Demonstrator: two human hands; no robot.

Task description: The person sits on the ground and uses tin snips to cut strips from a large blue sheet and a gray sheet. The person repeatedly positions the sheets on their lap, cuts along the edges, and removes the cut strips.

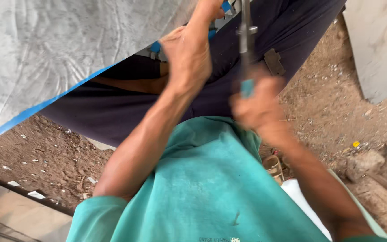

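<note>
No packages, signs or screens show in this view. The one thing close to a label is a small strip of pale print (216,239) on the teal shirt (207,188), low at the bottom edge of the picture and near the middle. It is light against the cloth, upside down and cut off by the frame.
</note>
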